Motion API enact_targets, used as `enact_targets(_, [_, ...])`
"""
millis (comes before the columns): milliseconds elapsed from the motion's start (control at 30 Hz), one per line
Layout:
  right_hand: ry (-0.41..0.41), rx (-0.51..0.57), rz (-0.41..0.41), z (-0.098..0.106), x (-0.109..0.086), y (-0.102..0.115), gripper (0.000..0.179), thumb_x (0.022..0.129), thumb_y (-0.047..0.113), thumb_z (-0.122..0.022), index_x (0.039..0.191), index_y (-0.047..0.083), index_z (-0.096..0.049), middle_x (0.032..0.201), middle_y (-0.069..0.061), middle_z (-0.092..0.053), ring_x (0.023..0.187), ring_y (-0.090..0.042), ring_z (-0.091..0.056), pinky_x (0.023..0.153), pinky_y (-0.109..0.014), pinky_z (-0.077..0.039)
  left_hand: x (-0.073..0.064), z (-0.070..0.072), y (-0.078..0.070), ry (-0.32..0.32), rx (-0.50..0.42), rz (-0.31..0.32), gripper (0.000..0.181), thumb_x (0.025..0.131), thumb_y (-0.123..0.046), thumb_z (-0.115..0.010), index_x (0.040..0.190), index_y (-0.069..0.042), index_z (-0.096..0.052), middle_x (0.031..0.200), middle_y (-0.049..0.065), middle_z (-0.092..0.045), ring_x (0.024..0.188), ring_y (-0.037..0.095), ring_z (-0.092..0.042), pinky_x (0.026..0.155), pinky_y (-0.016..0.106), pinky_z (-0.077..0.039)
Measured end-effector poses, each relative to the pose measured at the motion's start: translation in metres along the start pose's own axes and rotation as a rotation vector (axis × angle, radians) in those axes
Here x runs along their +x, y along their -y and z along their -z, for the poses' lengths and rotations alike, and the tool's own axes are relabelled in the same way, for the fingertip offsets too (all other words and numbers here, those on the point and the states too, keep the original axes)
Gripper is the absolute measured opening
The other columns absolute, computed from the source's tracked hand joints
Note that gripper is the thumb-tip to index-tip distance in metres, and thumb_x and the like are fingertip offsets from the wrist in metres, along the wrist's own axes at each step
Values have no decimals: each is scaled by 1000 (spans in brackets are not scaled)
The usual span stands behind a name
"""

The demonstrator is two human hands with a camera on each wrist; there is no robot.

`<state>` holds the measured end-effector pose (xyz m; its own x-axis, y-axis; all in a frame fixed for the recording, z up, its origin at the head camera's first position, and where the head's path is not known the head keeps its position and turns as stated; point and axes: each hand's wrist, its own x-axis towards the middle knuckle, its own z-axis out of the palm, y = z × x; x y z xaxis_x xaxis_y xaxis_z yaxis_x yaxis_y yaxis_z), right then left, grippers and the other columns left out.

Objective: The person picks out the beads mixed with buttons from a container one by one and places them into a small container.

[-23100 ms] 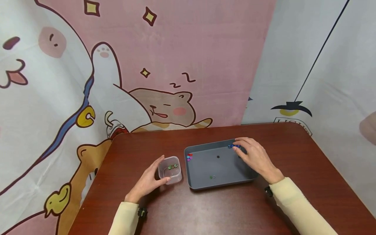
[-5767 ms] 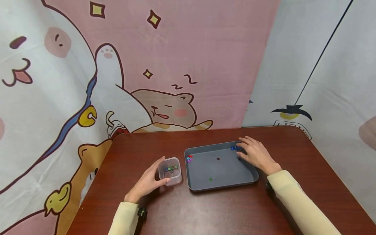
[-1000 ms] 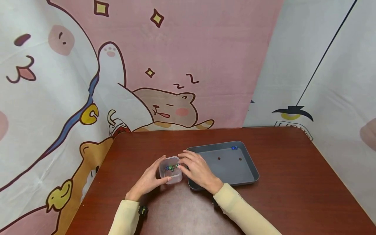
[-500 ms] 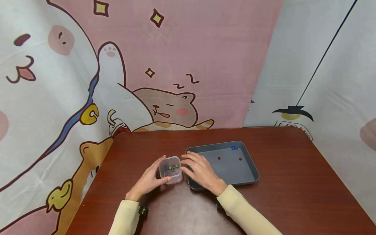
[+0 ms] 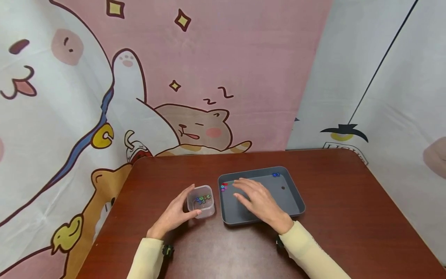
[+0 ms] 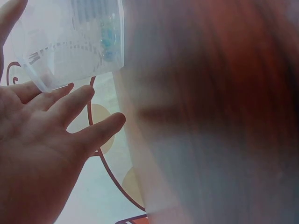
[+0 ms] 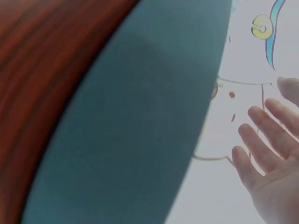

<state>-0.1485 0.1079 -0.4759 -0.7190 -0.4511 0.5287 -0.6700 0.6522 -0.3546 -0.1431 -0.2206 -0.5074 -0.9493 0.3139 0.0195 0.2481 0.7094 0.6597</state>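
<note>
My left hand (image 5: 173, 214) holds a small clear plastic box (image 5: 207, 212) by its left side, thumb at the front and fingers behind. Several green and blue beads (image 5: 202, 199) lie inside the box. My right hand (image 5: 259, 199) is over the grey tray (image 5: 240, 223), fingers extended and nothing visible in them. In the right wrist view, its fingers (image 7: 261, 144) are spread apart. A few blue beads (image 5: 275, 174) sit in the tray's far right corner. One dark brown bead (image 5: 283, 188) lies nearer the right side. My right hand covers part of the tray floor.
Red, pink and light blue beads (image 5: 223, 187) cluster at the tray's left wall. Box and tray stand side by side, a narrow gap between them, on a brown wooden table (image 5: 223, 248). A cartoon-printed cloth (image 5: 244, 77) hangs behind the table.
My right hand has moved from beside the box rightward over the tray. Compared with earlier frames, blue beads have joined those in the box, and fewer remain visible in the corner. My left hand stays put.
</note>
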Motion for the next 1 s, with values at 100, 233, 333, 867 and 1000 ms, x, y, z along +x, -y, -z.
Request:
enact_targets(100, [-5, -18, -16, 13, -5, -9, 40, 93, 26, -72, 130, 15, -66, 134, -5, -65, 126, -27, -60, 101, -49, -51, -1, 1, 0, -3, 2, 2, 95, 81, -58, -76, 158, -32, -28, 163, -1, -31, 146, 25, -39, 116, 56, -35])
enact_targets(233, [-19, -34, -42, 29, -12, -24, 43, 91, 24, -73, 132, 13, -65, 135, -7, -65, 122, -26, -63, 98, -49, -53, -2, 1, 0, -6, 7, -1, 94, 82, -55, -77, 158, -31, -28, 163, 0, -32, 145, 27, -40, 115, 57, -36])
enact_targets(333, [-13, -48, -67, 39, -16, -37, 44, 91, 24, -74, 133, 13, -64, 135, -7, -65, 122, -26, -63, 97, -48, -54, -2, 1, -1, -7, 0, 2, 95, 81, -54, -78, 158, -28, -29, 163, 0, -32, 145, 27, -40, 115, 58, -36])
enact_targets(867, [43, -212, -101, 64, -28, -99, 40, 88, 24, -76, 124, 7, -69, 127, -13, -69, 125, -35, -59, 99, -59, -48, -1, 1, -3, -3, -3, 2, 95, 80, -59, -76, 157, -32, -29, 162, 0, -33, 145, 26, -40, 115, 57, -36])
enact_targets(1000, [82, -222, -138, 65, -30, -111, 40, 89, 25, -75, 125, 8, -69, 128, -12, -68, 128, -35, -57, 99, -62, -46, -1, 0, -3, -1, -7, 7, 94, 80, -59, -76, 157, -32, -29, 163, 0, -32, 145, 27, -40, 115, 58, -36])
